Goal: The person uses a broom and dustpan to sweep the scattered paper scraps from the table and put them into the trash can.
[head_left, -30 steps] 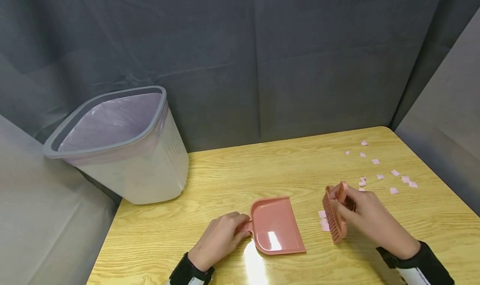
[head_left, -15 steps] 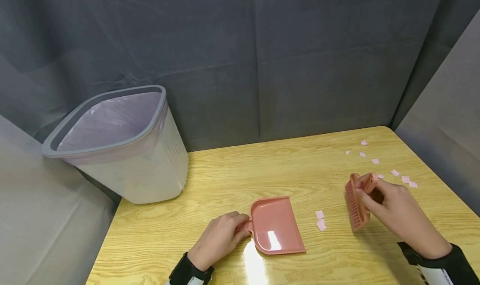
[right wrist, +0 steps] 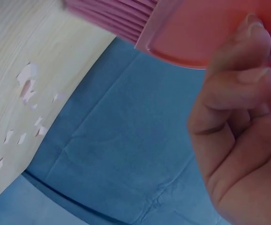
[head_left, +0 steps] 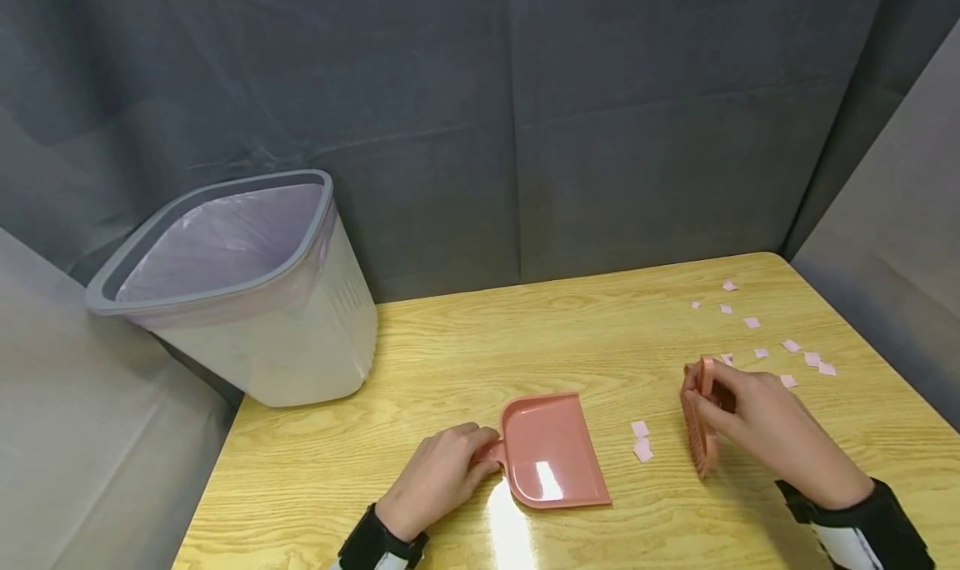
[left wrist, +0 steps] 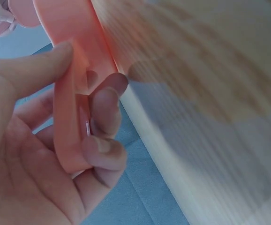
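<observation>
Through the head camera I look first at the near part of the table (head_left: 450, 353). The left hand (head_left: 442, 475) holds the handle of the pink dustpan (head_left: 547, 445), which lies on the table with its straight edge to the right. Inside the dustpan I see its smooth floor and a bright reflection. To the right, the right hand (head_left: 765, 420) pinches the pink brush (head_left: 698, 437), bristle side turned left; whether the bristles touch the table, I cannot tell. Between dustpan and brush lie two pink paper pieces (head_left: 642, 450), close to each other. Farther, at the left, stands the pale waste bin (head_left: 300, 345) with grey rim; a thin lilac bag (head_left: 225, 237) lines it, and its bottom inside is hidden from me. At the far right, more small paper scraps (head_left: 812, 359) are scattered on the table. Behind hangs the dark grey curtain (head_left: 450, 137).
</observation>
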Action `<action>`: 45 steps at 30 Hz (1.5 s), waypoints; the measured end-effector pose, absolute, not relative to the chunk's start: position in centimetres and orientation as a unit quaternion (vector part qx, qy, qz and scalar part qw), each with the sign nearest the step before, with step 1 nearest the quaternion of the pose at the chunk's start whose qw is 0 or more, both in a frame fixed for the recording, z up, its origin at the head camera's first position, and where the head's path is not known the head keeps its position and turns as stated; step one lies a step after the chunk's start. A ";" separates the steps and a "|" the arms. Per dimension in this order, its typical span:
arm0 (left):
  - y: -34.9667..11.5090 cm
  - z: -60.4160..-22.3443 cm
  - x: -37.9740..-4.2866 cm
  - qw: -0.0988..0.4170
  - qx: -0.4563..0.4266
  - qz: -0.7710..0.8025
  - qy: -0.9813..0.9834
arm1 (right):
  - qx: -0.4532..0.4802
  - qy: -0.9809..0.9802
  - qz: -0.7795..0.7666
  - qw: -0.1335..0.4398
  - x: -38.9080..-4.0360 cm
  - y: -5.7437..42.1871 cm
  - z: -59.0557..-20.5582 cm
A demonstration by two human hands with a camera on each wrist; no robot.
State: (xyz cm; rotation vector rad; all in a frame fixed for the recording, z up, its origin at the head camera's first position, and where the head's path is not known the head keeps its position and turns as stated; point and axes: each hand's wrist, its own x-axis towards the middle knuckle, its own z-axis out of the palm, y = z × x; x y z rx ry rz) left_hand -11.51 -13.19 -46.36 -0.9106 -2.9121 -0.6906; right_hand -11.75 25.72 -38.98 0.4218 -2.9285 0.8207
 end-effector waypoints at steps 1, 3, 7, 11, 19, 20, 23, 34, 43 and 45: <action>-13.2 -46.4 -11.5 0.007 -0.291 -0.220 -0.931 | 0.139 -0.953 0.269 0.033 -11.8 25.6 -39.0; -13.2 -46.4 -11.5 0.008 -0.293 -0.222 -0.930 | 0.143 -0.951 0.274 0.028 -11.9 25.3 -39.0; -13.2 -46.4 -11.5 0.010 -0.296 -0.221 -0.929 | 0.161 -0.946 0.281 0.032 -11.9 24.6 -39.1; -13.2 -46.4 -11.5 0.011 -0.295 -0.219 -0.930 | 0.173 -0.940 0.292 0.038 -11.8 24.0 -39.3; -13.3 -46.3 -11.5 0.005 -0.293 -0.216 -0.931 | 0.184 -0.933 0.309 0.038 -11.8 22.7 -39.5; -13.3 -46.3 -11.5 0.005 -0.293 -0.217 -0.931 | 0.185 -0.931 0.312 0.037 -11.8 22.5 -39.6; -13.3 -46.3 -11.6 0.005 -0.293 -0.217 -0.931 | 0.192 -0.926 0.324 0.037 -11.8 22.0 -39.6; -13.2 -46.4 -11.6 0.011 -0.297 -0.218 -0.930 | 0.222 -0.905 0.359 0.039 -11.9 20.5 -40.0; -13.3 -46.4 -11.6 0.006 -0.295 -0.218 -0.931 | 0.227 -0.893 0.387 0.033 -11.8 19.9 -40.4; -13.3 -46.5 -11.6 0.004 -0.294 -0.218 -0.930 | 0.225 -0.892 0.391 0.038 -11.7 19.9 -40.3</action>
